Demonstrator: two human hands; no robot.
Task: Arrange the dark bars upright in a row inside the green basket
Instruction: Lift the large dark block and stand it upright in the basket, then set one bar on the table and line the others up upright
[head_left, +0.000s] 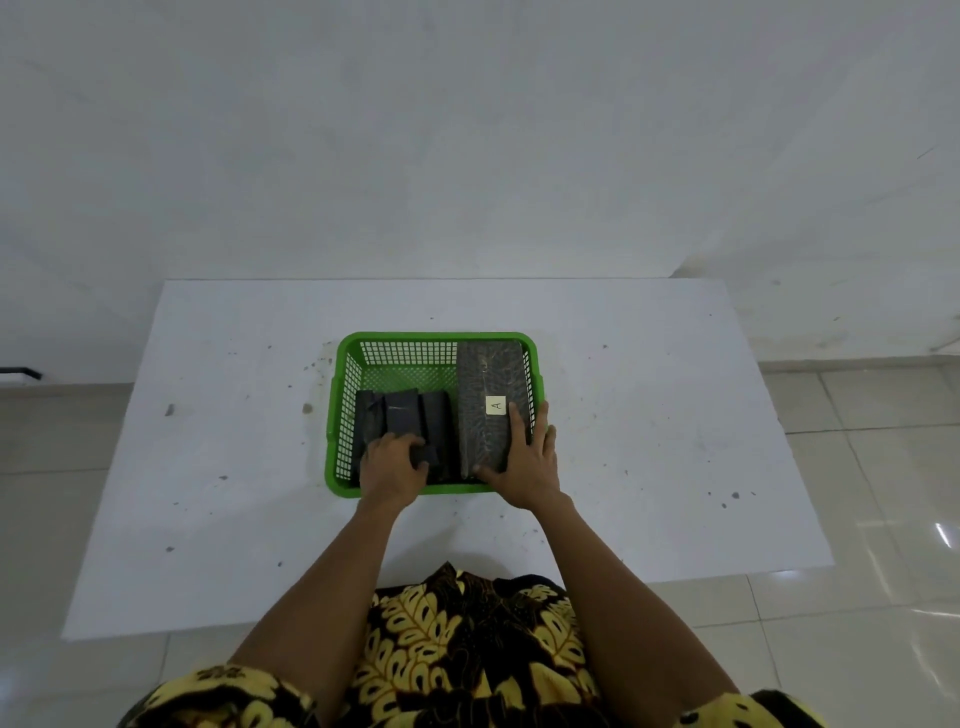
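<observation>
A green mesh basket (347, 364) sits in the middle of the white table. Three short dark bars (402, 413) stand side by side in its near left part. My left hand (390, 465) is closed over their near ends, gripping the middle one. A long dark block (488, 374) with a small yellow label marked A fills the right side of the basket. My right hand (527, 462) clasps the block's near end, thumb on its left edge and fingers along its right side.
The white table (208, 467) stands on a pale tiled floor (857, 415), with a white wall behind. Small dark specks dot the tabletop. The far left part of the basket holds nothing.
</observation>
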